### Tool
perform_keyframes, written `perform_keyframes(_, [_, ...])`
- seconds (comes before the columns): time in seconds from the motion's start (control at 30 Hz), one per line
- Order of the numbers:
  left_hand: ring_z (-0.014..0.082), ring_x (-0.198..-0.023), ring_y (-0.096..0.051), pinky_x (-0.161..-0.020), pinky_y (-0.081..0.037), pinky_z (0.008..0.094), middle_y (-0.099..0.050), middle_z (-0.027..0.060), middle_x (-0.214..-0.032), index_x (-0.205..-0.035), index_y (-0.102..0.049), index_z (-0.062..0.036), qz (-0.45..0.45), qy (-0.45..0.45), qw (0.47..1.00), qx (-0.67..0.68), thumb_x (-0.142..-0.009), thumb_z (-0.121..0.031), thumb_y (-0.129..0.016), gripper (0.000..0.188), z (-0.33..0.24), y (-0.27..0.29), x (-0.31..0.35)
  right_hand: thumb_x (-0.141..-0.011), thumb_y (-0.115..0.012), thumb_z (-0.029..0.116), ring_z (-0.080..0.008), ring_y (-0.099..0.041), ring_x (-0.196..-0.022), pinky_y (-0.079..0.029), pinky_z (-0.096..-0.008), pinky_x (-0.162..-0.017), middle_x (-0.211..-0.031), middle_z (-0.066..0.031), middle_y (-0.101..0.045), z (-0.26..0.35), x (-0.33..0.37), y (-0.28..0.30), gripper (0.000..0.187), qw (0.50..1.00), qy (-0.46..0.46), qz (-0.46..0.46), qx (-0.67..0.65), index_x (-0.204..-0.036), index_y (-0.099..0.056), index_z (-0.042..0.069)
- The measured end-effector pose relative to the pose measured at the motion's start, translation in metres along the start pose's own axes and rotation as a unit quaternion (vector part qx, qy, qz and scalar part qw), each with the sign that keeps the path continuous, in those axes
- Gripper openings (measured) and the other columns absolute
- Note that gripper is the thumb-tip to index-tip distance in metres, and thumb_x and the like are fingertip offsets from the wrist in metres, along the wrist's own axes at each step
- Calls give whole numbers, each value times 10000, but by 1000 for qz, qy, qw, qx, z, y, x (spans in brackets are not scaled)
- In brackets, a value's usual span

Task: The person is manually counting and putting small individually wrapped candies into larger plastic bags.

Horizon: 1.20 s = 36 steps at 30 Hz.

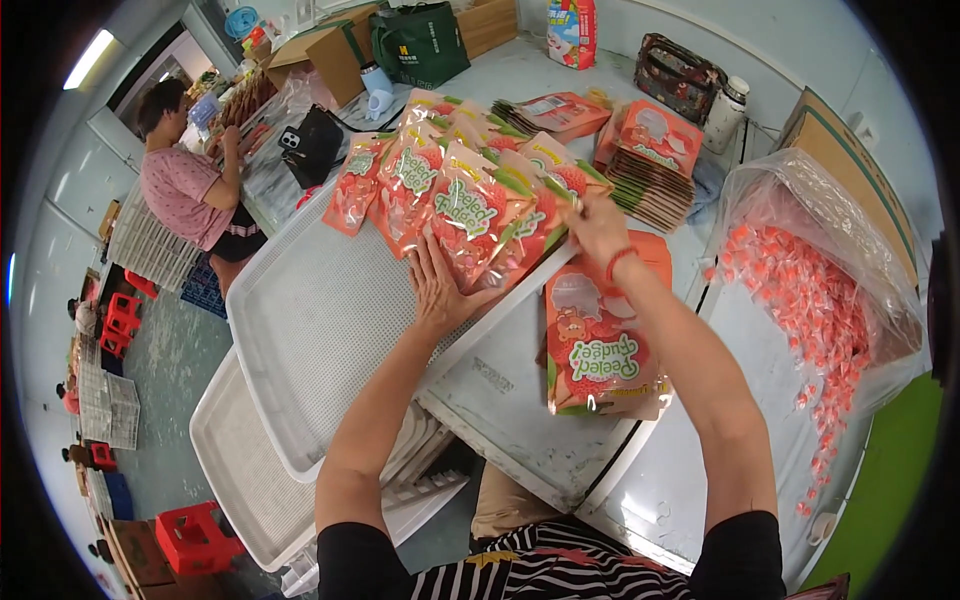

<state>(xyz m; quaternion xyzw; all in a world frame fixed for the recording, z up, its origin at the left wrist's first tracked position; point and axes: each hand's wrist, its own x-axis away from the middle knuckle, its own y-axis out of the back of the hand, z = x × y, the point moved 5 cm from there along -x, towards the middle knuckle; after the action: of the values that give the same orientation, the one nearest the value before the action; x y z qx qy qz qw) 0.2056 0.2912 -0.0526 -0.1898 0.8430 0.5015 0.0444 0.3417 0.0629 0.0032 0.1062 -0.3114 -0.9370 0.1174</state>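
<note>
My left hand [440, 287] lies with its fingers spread against the lower part of a filled orange-red candy pouch [468, 205]. That pouch leans at the front of a group of similar pouches on a white perforated tray [330, 290]. At the group's right edge, my right hand [600, 232] has its fingers closed on the edge of another candy pouch [548, 185]; the fingertips are partly hidden. Below my right forearm, a stack of flat pouches [605, 345] rests on the table.
Wrapped red candies [800, 290] spill from a clear bag at the right. Behind stand a stack of folded pouches [650, 180], a white bottle [727, 115] and a patterned bag [680, 75]. More trays [240, 440] sit below the tray at left. A person in pink [185, 185] works farther left.
</note>
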Motion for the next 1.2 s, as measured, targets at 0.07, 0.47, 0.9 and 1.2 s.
perform_keyframes(0.07, [532,-1366,-78,-1090,-99,626,-49,300,-1502,-1461,104,-18,-18,-20,999,24,-518,-683,-773,1449,-6,-6,-2,-844,-661,176,-140,-590,-463,-463,-285,-438,-628,-78,-636,11,-19,8,210,1000,-19,14,-2,-856,-594,-23])
perform_keyframes(0.47, [549,-1356,-82,-1091,-116,618,-34,313,-1498,-1460,100,-13,-2,43,999,-33,-527,-694,-761,1441,-7,-21,-1,-886,-626,128,-102,-560,-536,-458,-245,-475,-676,-51,-592,-9,48,5,227,984,-52,-61,-156,-1037,-508,7])
perform_keyframes(0.9, [467,-1354,-198,-1104,-210,505,-190,337,-1442,-1447,-59,39,-42,-52,998,18,-565,-538,-835,1308,-2,0,-10,-936,-541,117,-83,-530,-580,-432,-226,-539,-693,-27,-581,-107,272,133,239,970,-182,-109,-119,-1150,-486,28])
perform_keyframes(1.2, [427,-1245,-387,-1034,-336,477,-414,242,-1344,-1321,-388,59,-64,-284,957,19,-762,-319,-751,766,-116,17,65,-920,-530,89,-87,-538,-579,-448,-237,-564,-672,-21,-580,-143,360,124,199,954,-194,-179,-144,-1111,-517,35])
